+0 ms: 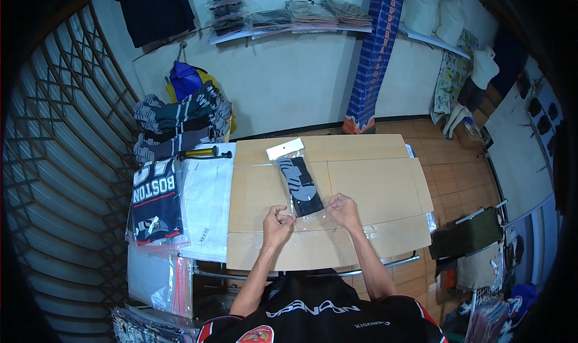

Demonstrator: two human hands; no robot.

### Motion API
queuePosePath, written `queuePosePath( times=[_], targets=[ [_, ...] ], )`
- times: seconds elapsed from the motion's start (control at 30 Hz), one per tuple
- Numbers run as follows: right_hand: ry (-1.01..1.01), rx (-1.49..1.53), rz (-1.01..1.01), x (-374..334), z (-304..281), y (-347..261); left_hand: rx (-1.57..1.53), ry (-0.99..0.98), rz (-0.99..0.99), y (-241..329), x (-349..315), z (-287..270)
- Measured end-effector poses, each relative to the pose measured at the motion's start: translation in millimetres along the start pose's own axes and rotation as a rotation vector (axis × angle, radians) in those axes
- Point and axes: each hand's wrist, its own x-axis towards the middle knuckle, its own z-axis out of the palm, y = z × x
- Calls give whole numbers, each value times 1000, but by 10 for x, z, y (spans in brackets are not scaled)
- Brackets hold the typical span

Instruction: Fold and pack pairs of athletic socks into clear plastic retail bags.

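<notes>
A pair of dark and grey socks [302, 185] lies in a clear plastic bag [313, 218] on a flattened cardboard sheet [373, 192]. The bag's white header [285, 149] points away from me, tilted a little to the left. At the near left corner of the bag, the fingers of my left hand [278, 225] are closed in a pinch on the plastic. My right hand [342, 210] pinches the bag's loose plastic at its near right side. Between my hands the clear film spreads out past the socks.
Left of the cardboard are a bagged navy jersey [158, 201], a yellow and black hand pump [201, 153] and a tall stack of folded clothes [180, 123]. A metal folding gate [72, 138] stands farther left. Behind the table rises a blue wrapped pillar [373, 60]; a clothes rack [475, 234] is at right.
</notes>
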Motion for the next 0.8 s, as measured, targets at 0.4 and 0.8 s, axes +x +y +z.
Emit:
queuePosePath(
  times=[0.4,0.8],
  targets=[
    [-358,176,49,-2,-217,19,-140,-268,-86,-81,60,-176],
    [-388,84,62,-116,-320,-111,-27,-267,0,65,-130,-222]
  ],
)
